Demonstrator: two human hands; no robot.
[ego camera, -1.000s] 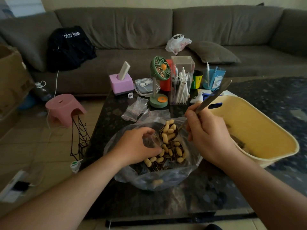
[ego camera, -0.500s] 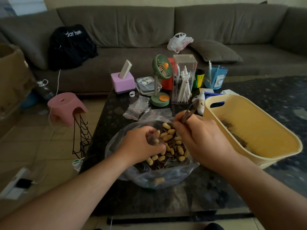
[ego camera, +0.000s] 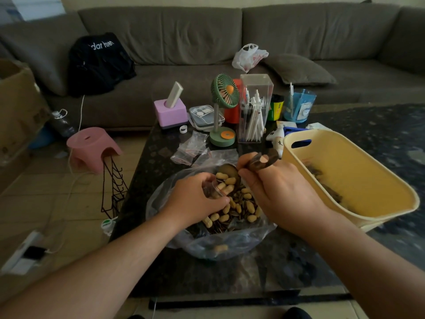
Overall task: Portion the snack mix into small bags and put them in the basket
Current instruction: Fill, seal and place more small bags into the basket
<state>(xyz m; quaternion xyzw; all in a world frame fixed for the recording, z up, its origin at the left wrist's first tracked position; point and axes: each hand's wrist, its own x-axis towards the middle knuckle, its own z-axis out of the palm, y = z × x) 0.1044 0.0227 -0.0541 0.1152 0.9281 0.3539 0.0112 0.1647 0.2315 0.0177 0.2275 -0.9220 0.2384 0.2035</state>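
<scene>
Head view, looking down on a dark table [ego camera: 161,162]. Readable writing is scarce: white letters on the black garment [ego camera: 99,63] on the sofa [ego camera: 299,35] seem to read "dar haven", partly folded away; red print on the white plastic bag [ego camera: 249,57] and marks on the blue cup [ego camera: 299,107] are too small to read.

Snack mix [ego camera: 236,208], pale peanuts in the shell over dark striped seeds, lies in a large clear bag [ego camera: 207,245] opened at the table's middle. Left hand [ego camera: 195,201] has its grip pinched on a small clear bag [ego camera: 211,189] held at the mix. Right hand [ego camera: 282,192] has its grip curled round a metal spoon [ego camera: 259,161], whose bowl carries peanuts above the small bag's mouth. Yellow basket [ego camera: 368,203] stands just right of the large bag, dark filled bags inside. Empty small bags [ego camera: 190,148] lie behind.
</scene>
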